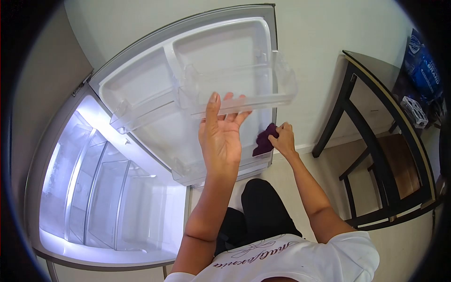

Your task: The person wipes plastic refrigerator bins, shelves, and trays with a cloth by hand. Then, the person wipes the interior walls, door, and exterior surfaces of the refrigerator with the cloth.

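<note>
White shirt fabric (pixel 286 249) lies nearest us, with both forearms reaching from it toward an open fridge door (pixel 216 47). Our two hands are apart. Our right hand (pixel 284 138) has its fingers closed on a dark purple cloth (pixel 266 138), bunched against the lower part of the door near its outer edge, just above the lower bin (pixel 253 164). Our left hand (pixel 223 138) is palm toward us, thumb raised and fingers spread at the lower edge of the clear upper bin (pixel 244 104). Through the glare and the clear plastic, we cannot tell whether it grips the bin or only touches it, or whether the bin is seated.

We judge the work in hand to be cloth contact on the door while the other hand minds the bin. Moving the cloth from here calls for even pressure and fingers kept free of the lower bin's rim, with the upper bin kept level.

Another clear bin (pixel 143 115) sits on the door toward the hinge side; we make out the pale liner through it. The lit fridge compartment (pixel 162 223) holds clear shelves and panels.
</note>
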Available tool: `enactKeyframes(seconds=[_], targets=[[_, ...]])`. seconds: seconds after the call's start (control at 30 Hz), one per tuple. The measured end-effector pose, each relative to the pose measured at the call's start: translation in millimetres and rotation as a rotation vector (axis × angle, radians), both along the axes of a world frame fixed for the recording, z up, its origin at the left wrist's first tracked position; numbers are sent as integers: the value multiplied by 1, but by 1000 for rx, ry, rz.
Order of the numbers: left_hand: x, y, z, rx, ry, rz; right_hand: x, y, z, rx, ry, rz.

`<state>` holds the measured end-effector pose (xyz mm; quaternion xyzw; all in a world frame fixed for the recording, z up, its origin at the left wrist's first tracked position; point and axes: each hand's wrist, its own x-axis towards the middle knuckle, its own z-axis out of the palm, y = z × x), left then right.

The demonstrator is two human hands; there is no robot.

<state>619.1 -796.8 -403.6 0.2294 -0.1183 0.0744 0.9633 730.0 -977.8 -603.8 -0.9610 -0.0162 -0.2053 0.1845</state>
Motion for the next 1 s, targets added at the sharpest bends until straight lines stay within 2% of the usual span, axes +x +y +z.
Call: enactKeyframes(seconds=[0.1,0.2,0.27,0.33,0.37,0.43,0.57,0.63,0.67,0.73,0.77,0.83,0.87,0.93,0.97,1.0], targets=[[8,-10,11,25,-46,145,-11,-3,31,475,-366,142],[19,-17,13,39,-63,251,-32,6,90,970,-464,304],[26,-19,16,46,-72,287,-48,9,141,718,-794,330],[33,-20,19,8,1,299,-64,9,185,498,-788,384],[35,-21,20,8,5,302,-64,8,199,499,-783,386],[39,-21,22,2,-1,265,-55,7,221,142,-608,278],[53,-13,26,-11,60,229,-24,1,246,1,-665,282],[58,-4,24,47,30,140,-20,0,257,-76,-546,317],[54,-1,24,47,30,143,-15,-1,258,-63,-577,351],[36,0,24,60,324,28,-4,-5,257,-49,-496,393],[27,-2,19,61,322,24,0,-6,257,-35,-415,435],[12,-7,8,565,54,427,-6,-4,256,-37,-423,407],[17,-2,11,563,54,425,-9,-2,255,-36,-426,383],[35,16,25,931,-423,1039,-7,-4,252,-20,-398,418],[44,21,42,925,-429,1037,-5,-6,253,-5,-378,452],[50,24,65,1142,-471,917,-6,-6,254,-14,-382,448]])
